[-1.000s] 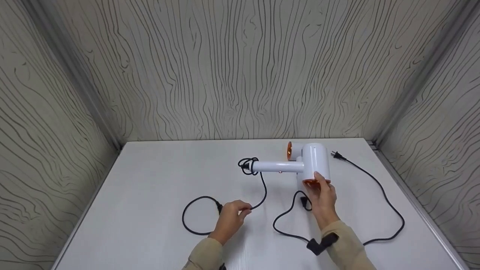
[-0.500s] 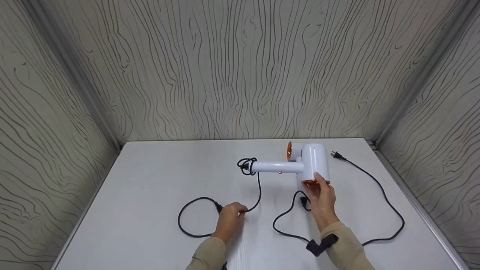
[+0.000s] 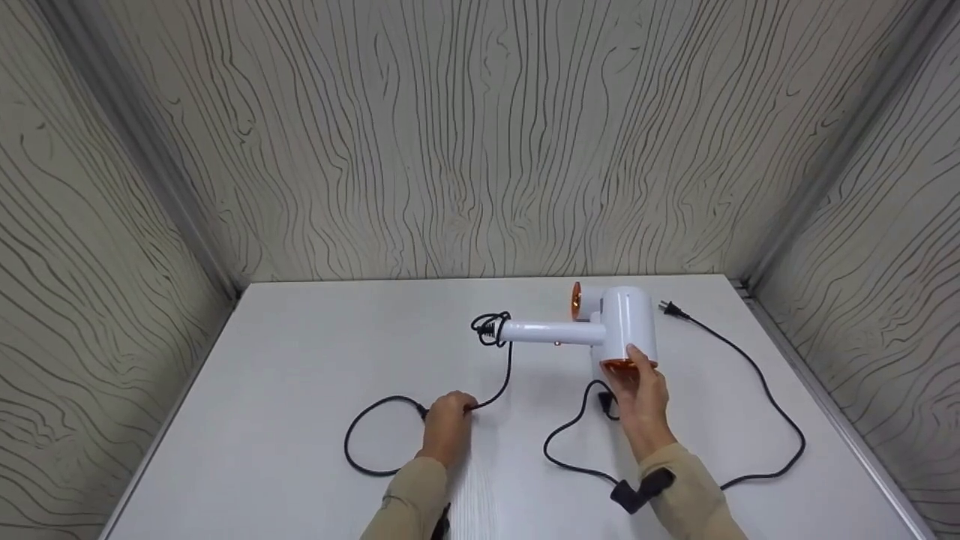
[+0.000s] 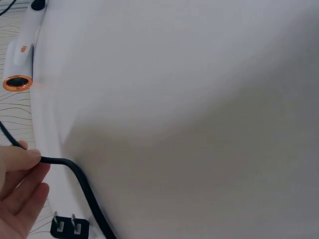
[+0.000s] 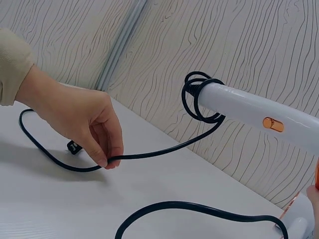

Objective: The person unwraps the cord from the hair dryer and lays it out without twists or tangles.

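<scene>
My right hand (image 3: 646, 401) holds a white hair dryer (image 3: 628, 322) by the orange-rimmed end of its barrel. The dryer's handle (image 5: 244, 105) points left, with a few loops of black cord (image 5: 203, 94) wound round its tip. From there the cord runs down to my left hand (image 3: 448, 427), whose thumb and fingers pinch it, as the left wrist view shows at the fingertips (image 4: 31, 155). Past that hand, the cord curves in a wide loop on the table. Its two-pronged plug (image 4: 70, 226) lies close by the left hand.
Behind the held dryer is a second white hair dryer (image 3: 591, 301) with an orange end. Its black cord (image 3: 780, 405) seems to run under the right forearm, with a plug (image 3: 673, 309) at the back right. Patterned wall panels (image 3: 480, 150) enclose the white table (image 3: 300, 360).
My left hand has shifted a little left with the pinched cord, and the stretch up to the handle hangs closer in. The right hand and the dryer stay nearly in place.
</scene>
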`<state>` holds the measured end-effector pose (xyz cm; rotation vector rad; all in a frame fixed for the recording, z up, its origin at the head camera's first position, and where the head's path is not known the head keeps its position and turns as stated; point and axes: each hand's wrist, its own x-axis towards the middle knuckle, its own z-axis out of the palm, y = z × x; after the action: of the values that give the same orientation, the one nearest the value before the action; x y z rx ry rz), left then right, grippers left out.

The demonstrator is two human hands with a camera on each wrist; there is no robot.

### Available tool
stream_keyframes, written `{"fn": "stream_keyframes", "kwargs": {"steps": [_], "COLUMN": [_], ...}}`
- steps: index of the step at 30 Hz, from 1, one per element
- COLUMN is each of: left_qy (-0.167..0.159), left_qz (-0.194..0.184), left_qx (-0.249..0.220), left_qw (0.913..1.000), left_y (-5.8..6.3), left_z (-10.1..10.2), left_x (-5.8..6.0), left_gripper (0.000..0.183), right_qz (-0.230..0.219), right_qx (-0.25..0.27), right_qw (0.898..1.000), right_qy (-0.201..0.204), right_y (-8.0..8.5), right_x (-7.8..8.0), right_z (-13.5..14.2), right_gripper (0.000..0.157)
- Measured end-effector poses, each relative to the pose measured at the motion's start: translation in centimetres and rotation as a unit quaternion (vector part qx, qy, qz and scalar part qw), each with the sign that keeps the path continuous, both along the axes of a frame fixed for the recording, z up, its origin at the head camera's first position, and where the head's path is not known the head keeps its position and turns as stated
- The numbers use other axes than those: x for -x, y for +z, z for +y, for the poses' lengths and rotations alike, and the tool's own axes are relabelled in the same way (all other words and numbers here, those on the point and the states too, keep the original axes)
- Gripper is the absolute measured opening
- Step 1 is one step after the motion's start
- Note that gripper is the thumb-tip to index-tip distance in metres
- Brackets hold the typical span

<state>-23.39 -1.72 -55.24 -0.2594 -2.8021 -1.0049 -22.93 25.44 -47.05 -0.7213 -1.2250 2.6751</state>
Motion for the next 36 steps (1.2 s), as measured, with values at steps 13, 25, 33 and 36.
{"fn": "stream_keyframes", "kwargs": {"steps": [13, 25, 33, 36], "left_qy": [0.002, -0.002, -0.010, -0.010], "left_qz": [-0.009, 0.015, 0.033, 0.036], "left_qx": [-0.018, -0.013, -0.058, -0.081], "left_qw": [0.9998, 0.9998, 0.9977, 0.9960], "left_y": [0.3, 1.3, 2.7, 3.2], "left_z": [-0.3, -0.6, 0.5, 1.0], "left_x": [-0.5, 0.1, 0.4, 0.5], "left_gripper": [0.019, 0.016, 0.016, 0.016], "right_qz": [0.018, 0.016, 0.027, 0.030], "right_qx": [-0.002, -0.008, -0.013, -0.021], "right_qw": [1.000, 1.000, 0.999, 0.999], "right_qy": [0.009, 0.014, 0.017, 0.020], "right_y": [0.1, 0.2, 0.2, 0.1], "right_x": [-0.3, 0.0, -0.1, -0.1], "right_z": [-0.2, -0.1, -0.2, -0.3], "right_gripper": [0.072, 0.077, 0.066, 0.061]}}
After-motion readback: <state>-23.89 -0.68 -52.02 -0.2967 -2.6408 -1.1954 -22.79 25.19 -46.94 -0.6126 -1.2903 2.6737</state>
